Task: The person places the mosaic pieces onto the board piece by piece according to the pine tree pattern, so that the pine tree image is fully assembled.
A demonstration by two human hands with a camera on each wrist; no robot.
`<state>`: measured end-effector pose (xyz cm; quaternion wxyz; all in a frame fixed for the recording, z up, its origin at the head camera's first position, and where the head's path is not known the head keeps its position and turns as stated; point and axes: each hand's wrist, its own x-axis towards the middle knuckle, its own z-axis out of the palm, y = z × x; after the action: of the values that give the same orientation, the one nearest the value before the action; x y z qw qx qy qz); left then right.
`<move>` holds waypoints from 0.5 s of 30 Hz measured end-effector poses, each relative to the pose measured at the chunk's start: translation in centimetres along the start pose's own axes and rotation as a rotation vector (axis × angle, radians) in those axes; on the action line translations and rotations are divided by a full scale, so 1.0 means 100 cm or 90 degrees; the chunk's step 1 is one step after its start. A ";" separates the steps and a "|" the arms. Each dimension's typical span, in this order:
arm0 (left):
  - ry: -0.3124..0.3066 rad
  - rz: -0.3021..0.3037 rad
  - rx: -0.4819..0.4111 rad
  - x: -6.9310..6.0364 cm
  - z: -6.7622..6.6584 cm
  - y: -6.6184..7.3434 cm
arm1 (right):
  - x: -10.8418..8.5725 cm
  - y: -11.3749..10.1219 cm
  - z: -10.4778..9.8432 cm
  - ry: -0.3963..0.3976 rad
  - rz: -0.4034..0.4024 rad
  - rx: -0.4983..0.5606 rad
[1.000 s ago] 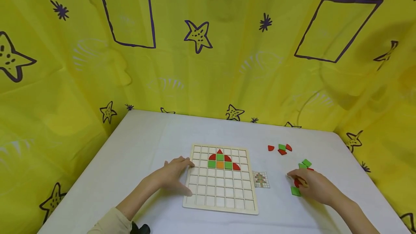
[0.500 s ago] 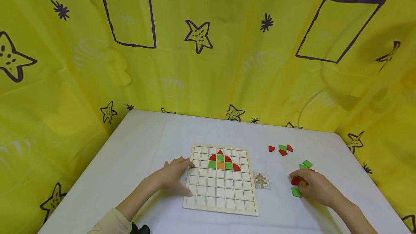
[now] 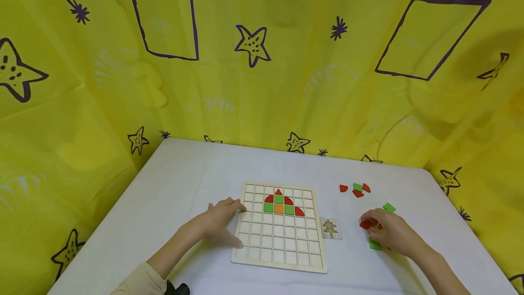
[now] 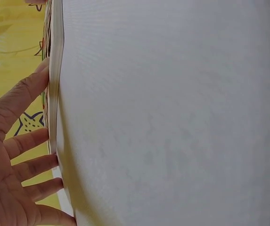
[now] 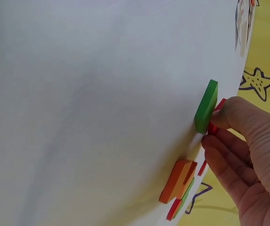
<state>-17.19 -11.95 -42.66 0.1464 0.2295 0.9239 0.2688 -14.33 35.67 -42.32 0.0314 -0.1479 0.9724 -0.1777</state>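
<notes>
A pale wooden grid board (image 3: 262, 256) lies on the white table. Its upper part holds a red triangle (image 3: 278, 192), green squares, an orange square (image 3: 279, 209) and red quarter-circles. My left hand (image 3: 214, 223) rests at the board's left edge, thumb and fingers spread; in the left wrist view its fingertips touch the edge. To the right, my right hand (image 3: 389, 231) pinches a red quarter-circle tile (image 3: 365, 225) between thumb and fingers. A green tile (image 3: 374, 244) lies under that hand, and another green tile (image 3: 389, 207) just beyond it. Orange pieces (image 5: 177, 181) show in the right wrist view.
A small pattern card (image 3: 330, 228) with a tree picture lies against the board's right side. Farther back are a red quarter-circle (image 3: 343, 188), a green tile (image 3: 358, 187) and more red pieces. A yellow curtain (image 3: 254, 99) stands behind the table.
My right hand has picked up the red quarter-circle tile and moved it slightly left, clear of the pile. My left hand has stayed at the board's edge.
</notes>
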 end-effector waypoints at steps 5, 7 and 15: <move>-0.001 -0.001 0.000 0.000 0.000 0.001 | 0.008 -0.008 0.001 0.003 -0.013 0.003; 0.000 0.000 0.001 -0.001 0.000 0.001 | 0.012 -0.012 0.001 0.006 -0.018 0.002; -0.002 0.002 0.006 0.000 0.000 0.000 | 0.029 -0.030 0.006 0.028 -0.070 -0.011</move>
<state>-17.23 -11.95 -42.66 0.1464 0.2322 0.9246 0.2641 -16.20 31.96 -41.82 -0.0012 -0.1972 0.9648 -0.1737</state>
